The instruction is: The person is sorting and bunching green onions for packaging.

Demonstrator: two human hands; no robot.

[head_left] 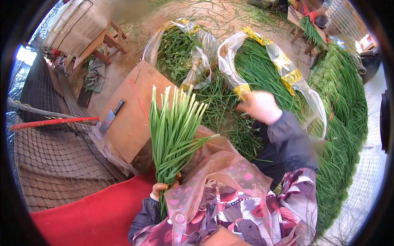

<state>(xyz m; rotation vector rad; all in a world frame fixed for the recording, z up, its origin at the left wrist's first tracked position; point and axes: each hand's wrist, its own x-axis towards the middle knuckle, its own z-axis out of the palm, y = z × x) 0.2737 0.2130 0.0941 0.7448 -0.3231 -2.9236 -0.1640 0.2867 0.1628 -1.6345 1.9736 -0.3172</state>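
My left hand is wrapped round the lower part of a thick bunch of garlic chives, its pale cut ends pointing up and its leaves hanging below the fist. Some stalks lean out to the right. My right hand, blurred by motion, is over the near edge of an open plastic bag full of long green chives; its fingers are smeared. Left of the bunch is a wooden board with a knife and a red tie on it.
A second bag holds leafy scraps, and loose trimmings lie before me. Tied chives form a long stack at right. Netting and red cloth lie left. Another person's red-gloved hand holds chives at the back right.
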